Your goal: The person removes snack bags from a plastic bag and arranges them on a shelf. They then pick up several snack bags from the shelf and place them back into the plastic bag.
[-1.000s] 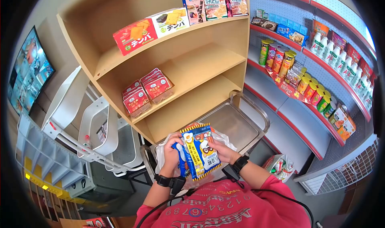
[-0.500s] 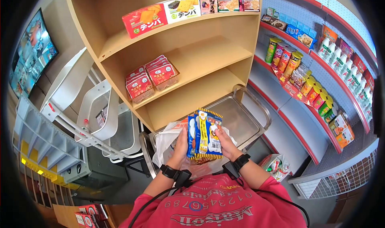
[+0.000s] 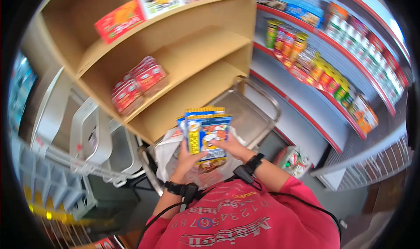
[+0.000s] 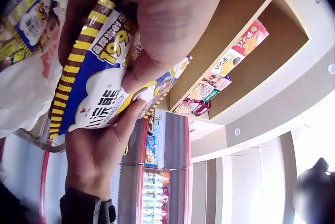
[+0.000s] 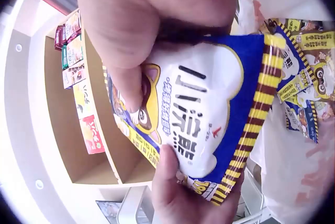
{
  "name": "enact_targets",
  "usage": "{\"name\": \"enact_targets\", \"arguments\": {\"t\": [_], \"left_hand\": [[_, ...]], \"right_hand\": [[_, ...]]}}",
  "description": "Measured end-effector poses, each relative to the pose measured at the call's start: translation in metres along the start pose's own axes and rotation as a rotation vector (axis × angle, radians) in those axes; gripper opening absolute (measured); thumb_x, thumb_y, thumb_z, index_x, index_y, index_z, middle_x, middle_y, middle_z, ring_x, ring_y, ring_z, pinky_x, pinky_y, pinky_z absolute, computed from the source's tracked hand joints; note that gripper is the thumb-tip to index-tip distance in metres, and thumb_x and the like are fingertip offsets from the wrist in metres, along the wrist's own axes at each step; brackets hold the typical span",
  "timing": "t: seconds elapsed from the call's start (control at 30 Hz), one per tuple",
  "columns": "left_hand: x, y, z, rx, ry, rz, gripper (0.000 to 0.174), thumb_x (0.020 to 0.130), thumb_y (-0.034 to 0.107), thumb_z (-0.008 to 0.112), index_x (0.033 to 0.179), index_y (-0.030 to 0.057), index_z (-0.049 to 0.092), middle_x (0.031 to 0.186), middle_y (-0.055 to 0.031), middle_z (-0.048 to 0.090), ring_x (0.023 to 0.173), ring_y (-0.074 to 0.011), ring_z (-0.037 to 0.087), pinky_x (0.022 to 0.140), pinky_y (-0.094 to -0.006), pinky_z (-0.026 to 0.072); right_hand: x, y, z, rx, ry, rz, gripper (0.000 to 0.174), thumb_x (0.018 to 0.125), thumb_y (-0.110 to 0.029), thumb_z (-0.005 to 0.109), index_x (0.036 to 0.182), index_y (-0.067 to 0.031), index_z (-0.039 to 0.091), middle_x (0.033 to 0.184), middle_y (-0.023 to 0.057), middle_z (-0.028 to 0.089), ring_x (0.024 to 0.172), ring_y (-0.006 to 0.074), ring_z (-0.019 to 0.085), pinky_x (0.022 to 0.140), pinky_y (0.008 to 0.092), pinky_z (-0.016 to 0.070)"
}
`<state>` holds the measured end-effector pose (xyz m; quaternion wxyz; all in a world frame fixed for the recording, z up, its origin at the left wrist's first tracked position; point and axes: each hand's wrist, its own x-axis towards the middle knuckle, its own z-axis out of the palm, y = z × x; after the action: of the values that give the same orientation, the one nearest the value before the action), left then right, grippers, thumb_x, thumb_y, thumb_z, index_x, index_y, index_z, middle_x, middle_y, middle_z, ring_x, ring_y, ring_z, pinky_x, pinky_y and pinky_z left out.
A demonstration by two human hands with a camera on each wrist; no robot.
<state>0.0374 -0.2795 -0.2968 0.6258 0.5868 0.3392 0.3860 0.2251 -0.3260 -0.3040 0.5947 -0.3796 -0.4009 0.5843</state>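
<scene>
Wooden shelving [image 3: 210,52]; left hand [image 3: 187,160], right hand [image 3: 236,148] gripping glossy, stripe-edged packets [image 3: 208,133].

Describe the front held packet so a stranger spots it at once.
Find the wooden shelf, then the metal cart before it. Over it, left grip and right grip hold blue packets. The front packet overlaps the others, which peek out past its top edge.
</scene>
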Motion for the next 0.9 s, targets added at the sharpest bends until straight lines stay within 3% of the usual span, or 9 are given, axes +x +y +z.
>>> {"name": "enact_targets", "arguments": {"t": [0.23, 0.3, 0.37, 0.43, 0.47, 0.6, 0.7, 0.73, 0.9], "left_hand": [[0.013, -0.006, 0.004, -0.122, -0.123, -0.163, 0.064, 0.068, -0.007, 0.071, 0.123, 0.0035, 0.040, 0.111, -0.0078, 0.056, 0.100, -0.0166, 0.056, 0.085, -0.0305, 0.0467], [0.020, -0.014, 0.009, -0.116, -0.124, -0.137, 0.053, 0.078, 0.003, 0.065, 0.125, 0.0042, 0.040, 0.115, -0.0084, 0.054, 0.102, -0.0177, 0.055, 0.086, -0.0311, 0.0459], [0.027, -0.025, 0.005, -0.202, -0.109, -0.197, 0.046, 0.087, 0.019, 0.054, 0.128, 0.0052, 0.037, 0.120, -0.0091, 0.051, 0.105, -0.0201, 0.054, 0.089, -0.0328, 0.0449], [0.042, -0.028, 0.006, -0.385, -0.076, -0.338, 0.050, 0.095, 0.039, 0.038, 0.133, 0.0065, 0.033, 0.127, -0.0101, 0.047, 0.111, -0.0237, 0.051, 0.091, -0.0357, 0.0437], [0.045, -0.029, 0.008, -0.353, -0.112, -0.324, 0.066, 0.091, 0.057, 0.022, 0.136, 0.0079, 0.030, 0.131, -0.0097, 0.044, 0.113, -0.0258, 0.050, 0.092, -0.0385, 0.0434], [0.070, -0.024, 0.024, -0.575, 0.010, -0.360, 0.064, 0.093, 0.054, 0.025, 0.135, 0.0073, 0.031, 0.130, -0.0106, 0.046, 0.112, -0.0260, 0.051, 0.091, -0.0383, 0.0444], [0.083, -0.035, 0.029, -0.492, 0.058, -0.303, 0.062, 0.093, 0.052, 0.026, 0.134, 0.0065, 0.033, 0.128, -0.0109, 0.047, 0.110, -0.0257, 0.053, 0.090, -0.0381, 0.0448], [0.085, -0.038, 0.030, -0.491, 0.054, -0.264, 0.058, 0.094, 0.049, 0.027, 0.134, 0.0062, 0.032, 0.128, -0.0091, 0.047, 0.112, -0.0222, 0.050, 0.093, -0.0348, 0.0421], [0.098, -0.036, 0.047, -0.459, 0.222, -0.144, 0.045, 0.096, 0.029, 0.038, 0.134, 0.0056, 0.030, 0.125, -0.0092, 0.047, 0.109, -0.0205, 0.052, 0.091, -0.0333, 0.0434]], "right_hand": [[0.003, -0.008, -0.019, -0.249, -0.143, -0.105, 0.053, 0.083, -0.020, 0.066, 0.126, -0.0028, 0.041, 0.118, 0.0055, 0.053, 0.106, 0.0125, 0.049, 0.092, 0.0285, 0.0403], [0.014, -0.004, -0.028, -0.237, -0.069, -0.179, 0.052, 0.084, -0.020, 0.065, 0.126, -0.0031, 0.040, 0.119, 0.0054, 0.053, 0.106, 0.0120, 0.049, 0.092, 0.0281, 0.0404], [0.025, -0.002, -0.038, -0.235, 0.002, -0.063, 0.050, 0.084, -0.019, 0.064, 0.126, -0.0035, 0.040, 0.118, 0.0055, 0.054, 0.104, 0.0119, 0.050, 0.091, 0.0278, 0.0410], [0.035, -0.009, -0.043, -0.177, -0.027, -0.079, 0.047, 0.085, -0.020, 0.062, 0.124, -0.0027, 0.043, 0.116, 0.0064, 0.056, 0.103, 0.0123, 0.051, 0.089, 0.0280, 0.0423], [0.040, -0.013, -0.048, -0.183, -0.033, -0.053, 0.046, 0.085, -0.021, 0.062, 0.123, -0.0021, 0.043, 0.115, 0.0066, 0.056, 0.102, 0.0123, 0.052, 0.089, 0.0281, 0.0427], [0.060, -0.034, -0.062, -0.221, -0.064, 0.146, 0.045, 0.086, -0.022, 0.062, 0.122, -0.0009, 0.045, 0.114, 0.0068, 0.057, 0.100, 0.0125, 0.053, 0.087, 0.0278, 0.0438], [0.082, -0.024, -0.078, -0.001, -0.117, 0.179, 0.045, 0.085, -0.022, 0.062, 0.121, -0.0014, 0.046, 0.113, 0.0061, 0.057, 0.099, 0.0128, 0.054, 0.087, 0.0272, 0.0441], [0.087, -0.028, -0.080, 0.069, -0.133, 0.205, 0.049, 0.085, -0.021, 0.063, 0.125, -0.0016, 0.043, 0.113, 0.0063, 0.056, 0.101, 0.0129, 0.054, 0.088, 0.0269, 0.0441], [0.118, -0.024, -0.087, 0.016, -0.024, 0.047, 0.066, 0.086, -0.023, 0.061, 0.137, -0.0031, 0.023, 0.126, 0.0097, 0.045, 0.111, 0.0142, 0.046, 0.093, 0.0280, 0.0396]]}}
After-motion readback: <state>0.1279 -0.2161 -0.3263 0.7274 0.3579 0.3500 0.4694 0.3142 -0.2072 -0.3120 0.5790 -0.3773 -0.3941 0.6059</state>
